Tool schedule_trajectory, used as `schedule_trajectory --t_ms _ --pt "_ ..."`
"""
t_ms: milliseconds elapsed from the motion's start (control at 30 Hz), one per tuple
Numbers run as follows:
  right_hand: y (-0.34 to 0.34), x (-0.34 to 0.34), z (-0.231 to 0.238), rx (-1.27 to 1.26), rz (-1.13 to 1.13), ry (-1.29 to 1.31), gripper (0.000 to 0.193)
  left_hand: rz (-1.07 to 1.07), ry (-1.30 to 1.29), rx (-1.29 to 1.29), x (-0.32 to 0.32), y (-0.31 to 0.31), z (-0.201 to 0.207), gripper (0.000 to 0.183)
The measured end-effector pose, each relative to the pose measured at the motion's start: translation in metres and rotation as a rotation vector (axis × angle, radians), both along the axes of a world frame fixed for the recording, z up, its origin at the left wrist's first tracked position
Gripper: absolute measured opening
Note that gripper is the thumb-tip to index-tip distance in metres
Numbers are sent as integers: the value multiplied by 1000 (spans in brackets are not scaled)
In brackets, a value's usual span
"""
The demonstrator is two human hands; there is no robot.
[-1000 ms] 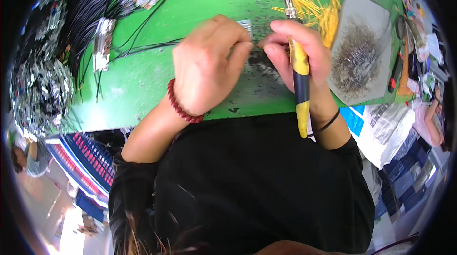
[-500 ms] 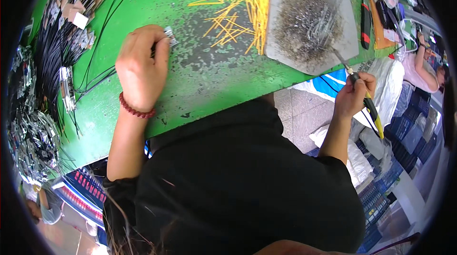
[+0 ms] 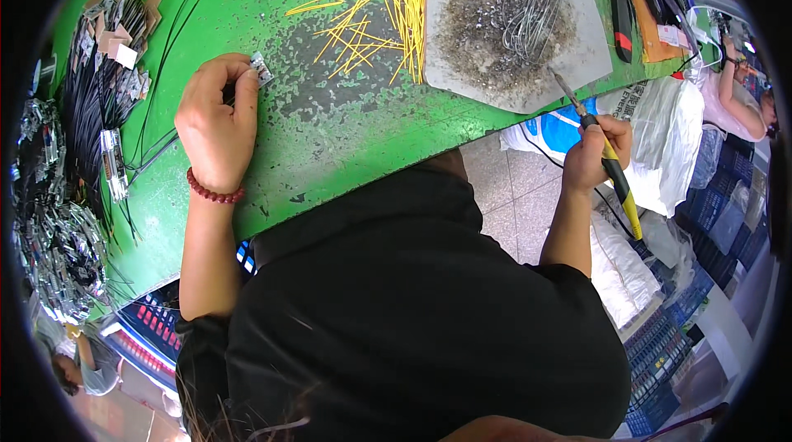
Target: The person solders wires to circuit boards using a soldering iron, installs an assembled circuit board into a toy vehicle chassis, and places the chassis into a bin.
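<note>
My left hand (image 3: 216, 116), with a red bead bracelet at the wrist, rests at the green tabletop. Its thumb and fingers pinch a small silvery part (image 3: 261, 68), whose far side is hidden by the fingers. Black wires (image 3: 157, 153) run from the left toward that hand. Beyond the table's front edge, my right hand (image 3: 598, 153) is closed around a yellow-and-black soldering iron (image 3: 630, 207). The iron's tip points to the lower part of a grey board (image 3: 590, 63); I cannot tell whether it touches. Thin solder wire (image 3: 528, 34) lies tangled over dark residue there.
Yellow thin tubes (image 3: 408, 21) are scattered left of the board. Bundled black cables (image 3: 78, 104) and silvery parts (image 3: 62, 260) fill the table's left side. A red-and-black cutter (image 3: 620, 21) lies far right. White sacks (image 3: 660, 153) stand beyond the edge; other people are nearby.
The whole view has shifted, so the table things appear further left. My right hand has turned the soldering iron more upright. My left hand keeps its pinch on the small part.
</note>
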State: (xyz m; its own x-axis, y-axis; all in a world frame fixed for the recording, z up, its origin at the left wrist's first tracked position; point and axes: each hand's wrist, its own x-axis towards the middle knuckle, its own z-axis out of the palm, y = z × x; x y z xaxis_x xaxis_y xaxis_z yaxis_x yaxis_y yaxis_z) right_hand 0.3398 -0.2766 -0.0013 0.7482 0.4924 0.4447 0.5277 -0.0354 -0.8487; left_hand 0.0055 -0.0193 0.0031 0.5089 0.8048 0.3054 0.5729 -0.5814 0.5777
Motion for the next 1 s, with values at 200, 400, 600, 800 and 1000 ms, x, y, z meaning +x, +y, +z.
schedule_trajectory --t_ms 200,400,600,800,1000 --pt "1 -5 -1 16 47 -1 12 19 -12 -29 0 0 -1 6" --pt "15 -10 13 29 23 -14 10 20 -22 -30 -1 0 0 6" --pt "67 -65 22 134 421 210 18 10 -66 15 -7 3 -6 8" --pt "144 -122 13 24 785 384 26 10 -115 80 -7 5 -12 10" --pt "182 -140 3 -2 830 369 22 52 -101 65 -6 7 -14 8"
